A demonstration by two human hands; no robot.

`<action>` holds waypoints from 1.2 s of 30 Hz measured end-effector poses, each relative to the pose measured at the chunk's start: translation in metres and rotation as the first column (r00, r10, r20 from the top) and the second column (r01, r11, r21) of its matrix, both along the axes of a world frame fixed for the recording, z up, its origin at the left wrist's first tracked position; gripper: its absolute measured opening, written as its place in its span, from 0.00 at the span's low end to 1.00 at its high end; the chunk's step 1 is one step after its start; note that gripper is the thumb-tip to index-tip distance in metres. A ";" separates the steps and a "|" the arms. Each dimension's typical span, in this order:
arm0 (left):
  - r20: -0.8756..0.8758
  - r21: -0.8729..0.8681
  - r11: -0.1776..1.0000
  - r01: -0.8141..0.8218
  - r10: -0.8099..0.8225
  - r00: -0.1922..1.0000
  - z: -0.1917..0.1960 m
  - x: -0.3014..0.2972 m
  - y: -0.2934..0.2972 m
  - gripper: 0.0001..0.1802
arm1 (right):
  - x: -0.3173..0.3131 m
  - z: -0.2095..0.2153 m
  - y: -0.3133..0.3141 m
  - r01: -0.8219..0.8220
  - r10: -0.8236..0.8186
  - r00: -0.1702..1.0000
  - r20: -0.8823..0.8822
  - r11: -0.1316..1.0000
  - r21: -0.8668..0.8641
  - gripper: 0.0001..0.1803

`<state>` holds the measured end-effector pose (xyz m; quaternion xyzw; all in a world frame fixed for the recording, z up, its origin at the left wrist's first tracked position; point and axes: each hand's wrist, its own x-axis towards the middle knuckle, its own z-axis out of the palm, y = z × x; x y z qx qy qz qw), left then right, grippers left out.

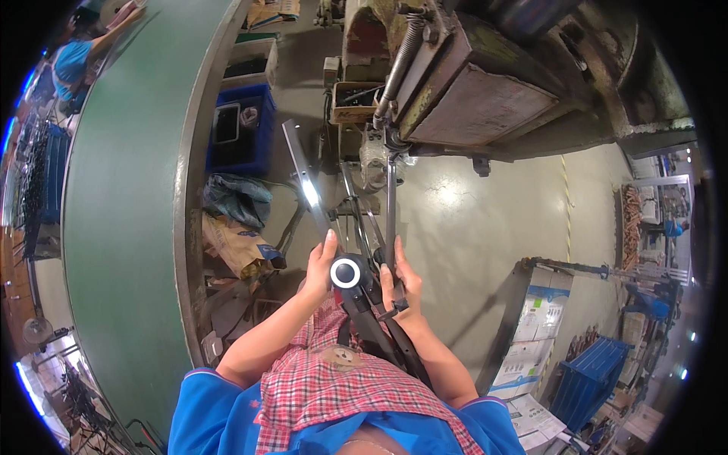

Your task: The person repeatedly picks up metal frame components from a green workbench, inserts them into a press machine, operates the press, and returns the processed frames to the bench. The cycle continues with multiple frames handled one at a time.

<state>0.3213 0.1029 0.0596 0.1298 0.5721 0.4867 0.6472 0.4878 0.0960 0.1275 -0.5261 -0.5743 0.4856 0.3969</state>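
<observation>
A dark tubular metal frame [371,322] stands in front of my body, with its long tubes pointing away from me. At its near end is a round black disc with a white ring [345,274]. My left hand [320,264] grips the frame beside this disc, thumb up at the lower end of a shiny flat metal bar [305,178]. On the other side my right hand [403,279] closes round a straight dark tube [391,205], its fingers partly hidden. The lower part of the frame disappears behind the disc and my apron.
A heavy worn machine [485,98] overhangs the far right. Along the left runs a green-topped bench [129,227]; beside it are a blue crate [241,163] and bags [239,243]. Cartons [538,318] and a blue bin [588,379] stand right. A co-worker [72,64] is far left.
</observation>
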 end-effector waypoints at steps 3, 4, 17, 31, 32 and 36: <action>0.012 -0.034 0.999 0.007 -0.006 1.000 0.003 0.005 0.000 0.26 | 0.005 -0.002 0.000 -0.028 0.028 0.999 -0.016 0.999 -0.027 0.30; 0.004 -0.037 0.999 0.010 -0.010 1.000 0.005 0.005 0.001 0.27 | 0.004 -0.003 0.000 -0.026 0.026 1.000 -0.002 1.000 -0.002 0.30; -0.092 -0.160 0.975 0.155 -0.171 0.981 -0.020 -0.006 0.004 0.32 | -0.001 -0.020 -0.003 -0.004 0.013 0.985 0.172 0.999 -0.053 0.30; -0.982 -0.074 0.559 0.826 0.106 -0.159 0.009 -0.070 0.330 0.18 | -0.010 -0.013 -0.001 0.062 -0.054 0.988 0.146 0.997 -0.046 0.29; -0.962 -0.209 0.508 0.835 0.049 -0.270 0.012 -0.068 0.347 0.20 | -0.007 -0.016 -0.001 0.056 -0.045 0.985 0.169 0.997 -0.059 0.29; -0.894 -0.408 0.368 0.835 0.025 -0.448 0.014 -0.054 0.377 0.27 | -0.010 -0.008 0.001 0.089 -0.081 0.978 0.190 0.995 -0.037 0.30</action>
